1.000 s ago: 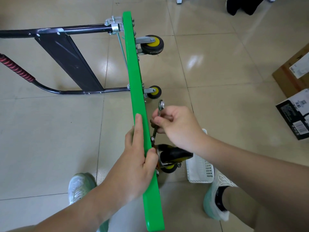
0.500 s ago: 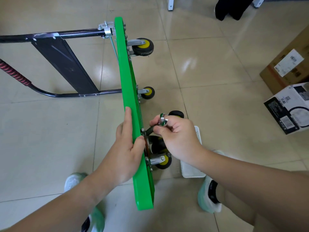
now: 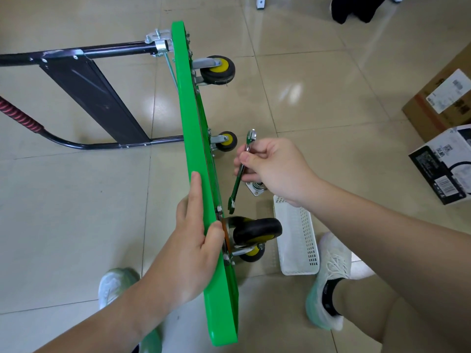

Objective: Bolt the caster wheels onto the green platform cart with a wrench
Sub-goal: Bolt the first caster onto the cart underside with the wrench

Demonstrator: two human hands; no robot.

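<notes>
The green platform cart (image 3: 195,138) stands on its long edge on the floor, underside facing right. My left hand (image 3: 196,243) grips its top edge beside the near caster wheel (image 3: 256,229), black with a yellow hub, fixed by its plate to the underside. My right hand (image 3: 274,166) holds a green-handled wrench (image 3: 238,180); its lower jaw hangs just above the caster's plate, apart from the bolt. Two more casters, a far caster (image 3: 218,71) and a middle caster (image 3: 225,141), sit further along. A loose caster plate (image 3: 256,188) lies on the floor under my right hand.
The cart's black folding handle (image 3: 84,80) with a red grip lies flat to the left. A white plastic basket (image 3: 298,240) sits on the floor to the right of the near caster. Cardboard and white boxes (image 3: 443,159) stand at the right edge. My shoes flank the cart.
My right hand has swung the wrench from lying across the bolt to pointing steeply down, its jaw now off the bolt. My left hand keeps its grip on the cart's edge.
</notes>
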